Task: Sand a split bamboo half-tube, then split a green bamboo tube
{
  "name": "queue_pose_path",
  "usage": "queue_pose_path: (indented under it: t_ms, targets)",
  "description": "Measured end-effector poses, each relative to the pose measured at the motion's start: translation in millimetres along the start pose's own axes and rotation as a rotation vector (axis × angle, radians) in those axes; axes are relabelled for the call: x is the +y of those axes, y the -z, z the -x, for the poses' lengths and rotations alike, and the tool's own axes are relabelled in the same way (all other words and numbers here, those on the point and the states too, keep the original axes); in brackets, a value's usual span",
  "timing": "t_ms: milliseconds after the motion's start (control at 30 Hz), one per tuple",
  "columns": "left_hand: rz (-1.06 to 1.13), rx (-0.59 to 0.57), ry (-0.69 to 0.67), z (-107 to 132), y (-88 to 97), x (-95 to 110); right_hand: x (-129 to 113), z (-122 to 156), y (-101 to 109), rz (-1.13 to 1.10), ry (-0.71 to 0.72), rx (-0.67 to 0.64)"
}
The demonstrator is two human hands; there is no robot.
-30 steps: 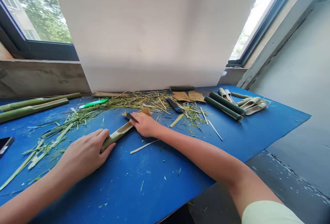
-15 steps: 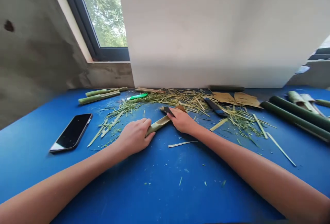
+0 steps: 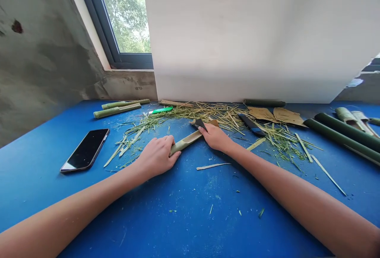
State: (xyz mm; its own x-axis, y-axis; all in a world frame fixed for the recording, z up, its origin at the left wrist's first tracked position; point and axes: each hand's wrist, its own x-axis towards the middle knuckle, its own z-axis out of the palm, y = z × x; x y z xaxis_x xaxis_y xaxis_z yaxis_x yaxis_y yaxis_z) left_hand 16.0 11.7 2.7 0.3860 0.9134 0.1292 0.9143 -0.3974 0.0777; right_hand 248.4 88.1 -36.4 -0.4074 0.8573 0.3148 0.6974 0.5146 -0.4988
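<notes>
My left hand [image 3: 157, 156] is wrapped round the near end of a split bamboo piece [image 3: 187, 141], which slants up to the right with its hollow side showing. At its far end my right hand [image 3: 216, 136] pinches a folded piece of sandpaper [image 3: 199, 124], dark on one face and brown on the other. The sandpaper lies against the bamboo, whose far tip is covered by it and by my fingers. Behind the hands spreads a heap of bamboo shavings [image 3: 208, 111]. A thin pale strip [image 3: 212, 166] lies just below my right hand.
A phone [image 3: 86, 150] lies at left, with cut bamboo pieces [image 3: 117, 110] behind it. A green-handled knife [image 3: 161, 110] and a dark-handled tool [image 3: 251, 125] border the shavings. Brown sheets [image 3: 276, 115] and dark green bamboo poles [image 3: 341, 137] occupy the right. A white board [image 3: 237, 40] stands behind.
My right hand has slid slightly up and right along the bamboo with the sandpaper, baring more of the hollow. My left hand keeps its grip. The whole view has shifted a little.
</notes>
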Motion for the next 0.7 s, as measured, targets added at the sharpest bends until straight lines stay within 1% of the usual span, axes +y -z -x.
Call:
queue_pose_path:
  t_ms: [33,133,167,233,267,300,400,467,533,600,667,700]
  targets:
    - [-0.007,-0.001,-0.001,0,0.2,0,1,0,1,-0.001,0.004,0.007]
    - [-0.026,-0.005,-0.010,0,1.0,-1,-2,1,4,-0.077,0.200,-0.085]
    - [-0.028,-0.004,-0.008,0,1.1,-1,-4,2,5,-0.066,0.174,-0.102]
    - [-0.036,-0.004,-0.012,0,0.8,-1,-8,2,7,-0.006,0.060,-0.061]
    - [-0.046,-0.001,-0.024,1,0.4,-1,-10,2,8,0.011,0.034,-0.045]
    - [-0.063,0.002,-0.043,2,-0.2,0,-11,2,9,0.006,0.047,-0.045]
    - [-0.132,0.018,-0.106,4,-2.7,3,-13,1,11,-0.064,0.165,-0.120]
    - [-0.148,0.029,-0.118,4,-4.3,4,-14,1,12,-0.021,0.099,-0.097]
    - [-0.101,0.028,-0.108,4,-5.4,4,-16,2,12,0.032,0.051,-0.073]
    - [-0.012,0.043,-0.074,4,-6.3,2,-22,7,12,0.024,0.105,-0.106]
    - [0.079,0.110,-0.049,4,-7.7,-1,-29,14,11,-0.019,0.183,-0.161]
    - [0.113,0.153,-0.058,4,-8.6,-3,-32,17,11,-0.034,0.219,-0.174]
